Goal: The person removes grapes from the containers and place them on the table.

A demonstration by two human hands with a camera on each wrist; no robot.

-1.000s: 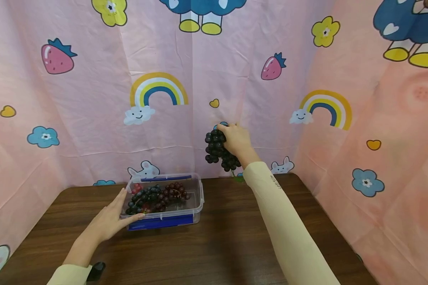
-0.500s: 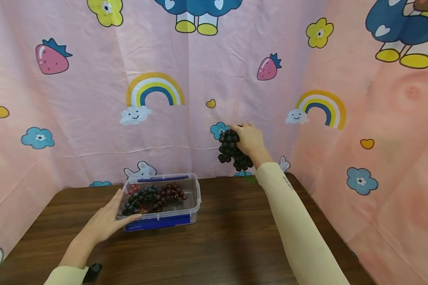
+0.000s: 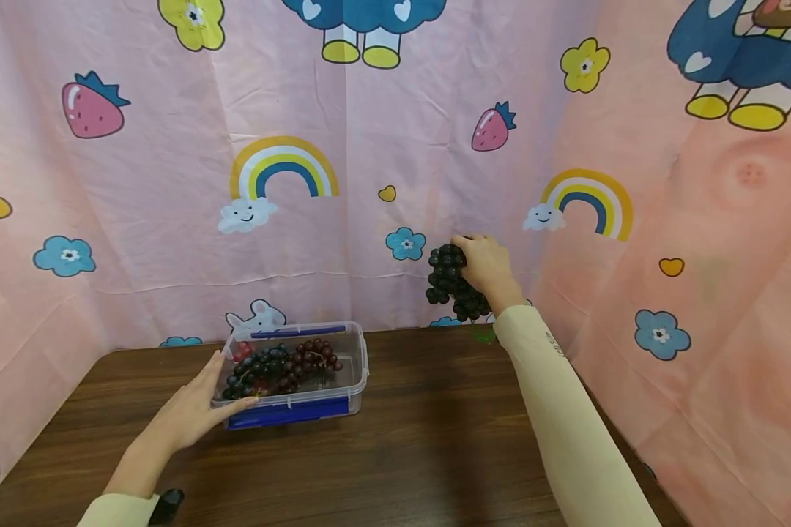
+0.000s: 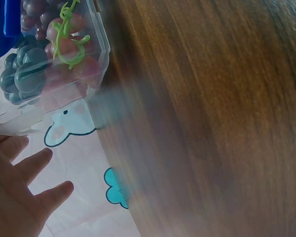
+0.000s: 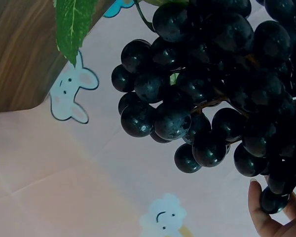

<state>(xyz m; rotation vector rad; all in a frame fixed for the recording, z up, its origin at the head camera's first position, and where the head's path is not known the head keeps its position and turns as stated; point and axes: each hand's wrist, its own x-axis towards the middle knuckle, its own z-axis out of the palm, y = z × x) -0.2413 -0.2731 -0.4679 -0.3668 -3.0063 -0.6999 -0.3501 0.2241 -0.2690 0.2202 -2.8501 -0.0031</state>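
Head view first: right of centre in the frame, the right hand (image 3: 486, 265) is raised in front of the pink cartoon backdrop (image 3: 171, 241), its fingers curled round a bunch of dark grapes (image 3: 450, 282) that hangs in the air above the far edge of the brown wooden table (image 3: 422, 454). A green leaf (image 3: 483, 335) shows just under the bunch. At lower left, the left hand (image 3: 194, 411) lies flat with straight fingers against the near left corner of a clear plastic box (image 3: 362, 366), thumb along its front wall. More grapes (image 3: 280, 366), dark and reddish, lie inside the box, and a blue lid (image 3: 290, 412) sits beneath it. Both forearms wear cream sleeves (image 3: 560, 417).

Left wrist view: the fingers (image 4: 37, 163) of the left hand are spread and relaxed at the lower left of the frame, holding nothing, close beside the box's rim (image 4: 101, 44). Reddish and dark grapes with a green stem (image 4: 69, 39) fill the box at upper left; the table's wood grain takes up the right side.

Right wrist view: the dark bunch (image 5: 212, 98) fills the upper right of the frame. A fingertip (image 5: 261, 210) touches its lowest berries at the bottom right corner. The leaf (image 5: 74, 24) hangs at upper left, over the backdrop.
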